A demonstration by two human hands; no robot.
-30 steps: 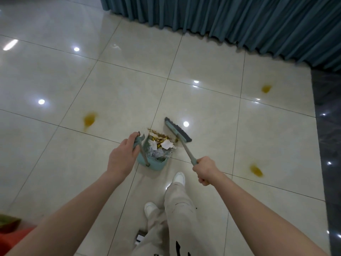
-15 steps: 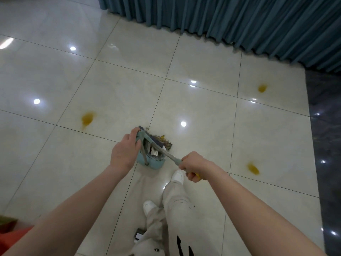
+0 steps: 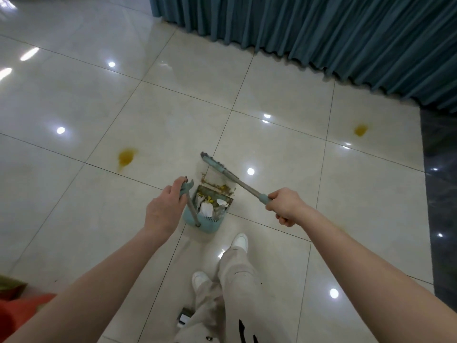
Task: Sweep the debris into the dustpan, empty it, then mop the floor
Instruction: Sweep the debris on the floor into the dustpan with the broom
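Debris [image 3: 212, 206] mostly sits in the dustpan [image 3: 211, 224], with a thin crumb line [image 3: 206, 180] just past its lip. Left hand [image 3: 163, 209] grips the dustpan's handle [image 3: 186, 189], right hand [image 3: 284, 206] grips the broom [image 3: 216, 165] beyond the lip. I'd press the lip flat and use short strokes inward.

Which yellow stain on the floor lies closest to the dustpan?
The left stain, just beyond the left hand that holds the dustpan; the right stain sits far off near the curtain.
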